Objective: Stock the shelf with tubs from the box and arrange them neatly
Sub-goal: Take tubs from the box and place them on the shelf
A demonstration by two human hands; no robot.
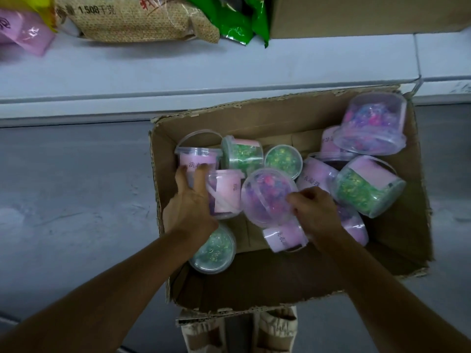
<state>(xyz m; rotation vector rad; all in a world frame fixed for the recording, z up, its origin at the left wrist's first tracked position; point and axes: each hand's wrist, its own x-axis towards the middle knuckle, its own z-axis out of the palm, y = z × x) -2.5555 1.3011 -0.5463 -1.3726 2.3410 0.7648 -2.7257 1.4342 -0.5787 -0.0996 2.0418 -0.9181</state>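
Note:
An open cardboard box (397, 240) on the floor holds several clear plastic tubs with pink labels, some with green contents, some with purple. My left hand (191, 200) reaches into the box's left side, fingers stretched onto a pink-labelled tub (197, 159) at the back left. My right hand (316, 212) grips the edge of a purple tub (265, 197) lying on its side in the middle. A green tub (216, 248) lies under my left wrist. The white shelf (229, 70) runs just beyond the box.
On the shelf stand a tan packet (137, 19), a pink packet (25, 31), a green bag (242, 21) and a cardboard carton (356, 14) at the right. Grey floor (76, 187) lies left of the box. My trouser legs (239, 329) show below it.

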